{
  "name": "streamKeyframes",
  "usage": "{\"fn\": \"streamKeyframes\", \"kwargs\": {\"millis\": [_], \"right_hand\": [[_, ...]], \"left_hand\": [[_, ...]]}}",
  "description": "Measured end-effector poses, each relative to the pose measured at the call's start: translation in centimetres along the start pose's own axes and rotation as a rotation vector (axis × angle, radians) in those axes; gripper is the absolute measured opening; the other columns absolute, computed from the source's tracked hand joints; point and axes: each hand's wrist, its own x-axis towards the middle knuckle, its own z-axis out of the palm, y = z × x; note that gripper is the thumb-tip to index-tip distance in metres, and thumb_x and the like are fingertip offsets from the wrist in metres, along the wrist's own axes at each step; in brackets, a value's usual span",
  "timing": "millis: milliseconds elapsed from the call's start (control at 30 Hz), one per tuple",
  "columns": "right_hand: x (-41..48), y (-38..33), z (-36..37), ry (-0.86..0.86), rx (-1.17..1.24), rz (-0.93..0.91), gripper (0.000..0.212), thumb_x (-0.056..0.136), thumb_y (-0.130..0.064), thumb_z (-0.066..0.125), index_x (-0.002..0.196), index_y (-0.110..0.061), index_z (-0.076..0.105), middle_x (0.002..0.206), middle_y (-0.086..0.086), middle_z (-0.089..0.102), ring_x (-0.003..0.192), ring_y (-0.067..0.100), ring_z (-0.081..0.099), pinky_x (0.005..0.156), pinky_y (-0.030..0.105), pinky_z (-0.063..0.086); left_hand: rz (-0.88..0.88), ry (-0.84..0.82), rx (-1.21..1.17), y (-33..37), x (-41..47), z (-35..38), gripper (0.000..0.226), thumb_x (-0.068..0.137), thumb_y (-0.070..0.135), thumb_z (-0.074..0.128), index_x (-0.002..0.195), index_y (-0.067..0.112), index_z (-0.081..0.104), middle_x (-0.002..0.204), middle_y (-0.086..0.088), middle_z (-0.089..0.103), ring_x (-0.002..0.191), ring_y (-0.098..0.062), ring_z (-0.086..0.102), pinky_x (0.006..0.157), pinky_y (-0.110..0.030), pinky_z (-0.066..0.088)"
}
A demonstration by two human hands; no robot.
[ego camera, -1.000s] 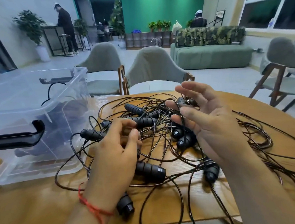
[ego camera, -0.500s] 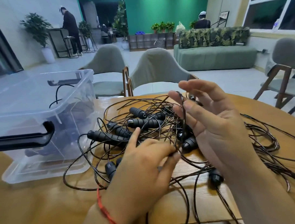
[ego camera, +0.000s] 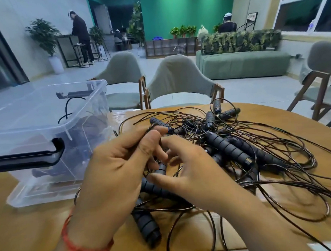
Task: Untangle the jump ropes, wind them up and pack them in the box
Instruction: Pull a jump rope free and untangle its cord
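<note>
Head camera is showing me a round wooden table (ego camera: 29,235), and I am looking across it from the left side to the right. On the left, a clear plastic box (ego camera: 92,117) is sitting on the table with its top open. A black clip handle (ego camera: 29,157) is sticking out at its near end. Some dark things are lying inside the box, but they are too blurry through the wall for me to tell what they are. One black loop (ego camera: 67,108) is poking up inside it.

Just right of the box, the left hand (ego camera: 113,175) is hovering over the table, with a red string band (ego camera: 80,244) round the wrist. Its thumb and first finger are pinching a thin cord (ego camera: 150,128) above the pile, and its other fingers are curling under. A black bumpy handle (ego camera: 146,228) is lying on the table below this hand.

The right hand (ego camera: 191,173) is hovering just beside it, with its fingertips close to the left hand's fingers. Its fingers are bending loosely over the ropes. I cannot tell if it is gripping anything.

The jump ropes (ego camera: 228,147) are lying in one big messy pile on the middle and right of the table, outside the box. Black handles are crossing each other, and thin cords are looping all around them.
</note>
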Motion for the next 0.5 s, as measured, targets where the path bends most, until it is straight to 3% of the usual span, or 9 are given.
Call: {"fn": "streamKeyframes", "kwargs": {"millis": [67, 133, 200, 300, 367, 433, 500], "right_hand": [[0.2, 0.4, 0.5, -0.017, 0.038, 0.016, 0.028, 0.092, -0.046, 0.078, 0.111, -0.027, 0.069, 0.102, -0.012, 0.065, 0.092, 0.01, 0.064, 0.079, 0.04, 0.056], [0.3, 1.0, 0.8, -0.022, 0.057, -0.001, 0.022, 0.097, -0.042, 0.071, 0.114, -0.027, 0.075, 0.099, -0.009, 0.07, 0.088, 0.013, 0.069, 0.075, 0.043, 0.057], [0.3, 1.2, 0.4, 0.05, 0.142, 0.017, 0.018, 0.101, -0.037, 0.07, 0.111, -0.025, 0.08, 0.097, -0.008, 0.075, 0.088, 0.015, 0.074, 0.076, 0.045, 0.061], [0.1, 0.6, -1.2, 0.196, 0.44, 0.115, 0.012, 0.096, -0.028, 0.076, 0.102, -0.021, 0.083, 0.088, 0.001, 0.08, 0.083, 0.022, 0.078, 0.078, 0.042, 0.066], [-0.1, 0.2, -2.4, 0.295, 0.579, 0.143, 0.017, 0.094, -0.028, 0.074, 0.102, -0.015, 0.083, 0.084, 0.01, 0.079, 0.078, 0.027, 0.078, 0.076, 0.04, 0.066], [-0.3, -0.2, -3.2, 0.362, 0.683, 0.18, 0.023, 0.09, -0.035, 0.073, 0.099, -0.017, 0.083, 0.086, 0.013, 0.078, 0.074, 0.027, 0.077, 0.071, 0.038, 0.065], [-0.3, -0.3, -3.7, 0.397, 0.797, 0.218, 0.025, 0.084, -0.042, 0.072, 0.092, -0.022, 0.084, 0.088, 0.009, 0.078, 0.068, 0.023, 0.073, 0.066, 0.035, 0.061]], "left_hand": [[-0.005, -0.084, 0.029, 0.1, -0.2, 0.2, 0.016, 0.097, 0.042, 0.07, 0.108, 0.038, 0.081, 0.086, 0.0, 0.076, 0.078, -0.015, 0.072, 0.069, -0.025, 0.06], [0.016, -0.161, 0.072, 0.4, -0.4, 0.4, 0.018, 0.094, 0.044, 0.072, 0.108, 0.037, 0.081, 0.098, 0.005, 0.079, 0.094, -0.016, 0.076, 0.078, -0.028, 0.063], [0.072, -0.135, 0.082, 0.2, -0.4, 0.2, 0.021, 0.101, 0.039, 0.064, 0.106, 0.028, 0.08, 0.103, 0.003, 0.079, 0.104, -0.021, 0.075, 0.085, -0.031, 0.061], [-0.013, 0.018, 0.096, -2.2, 0.1, -0.4, 0.028, 0.105, 0.02, 0.048, 0.104, 0.026, 0.075, 0.102, 0.001, 0.075, 0.106, -0.021, 0.071, 0.092, -0.042, 0.058], [-0.124, -0.029, 0.268, -4.2, 0.6, -0.3, 0.029, 0.104, 0.012, 0.053, 0.108, 0.036, 0.068, 0.105, 0.014, 0.072, 0.105, -0.008, 0.069, 0.092, -0.04, 0.059], [-0.185, -0.078, 0.446, -5.9, 0.6, 0.2, 0.032, 0.101, 0.015, 0.06, 0.112, 0.044, 0.06, 0.106, 0.024, 0.067, 0.1, 0.003, 0.066, 0.09, -0.034, 0.06], [-0.205, -0.035, 0.53, -6.8, 0.5, 0.6, 0.03, 0.099, 0.023, 0.066, 0.114, 0.046, 0.056, 0.103, 0.023, 0.066, 0.095, 0.005, 0.064, 0.091, -0.034, 0.06]]}}
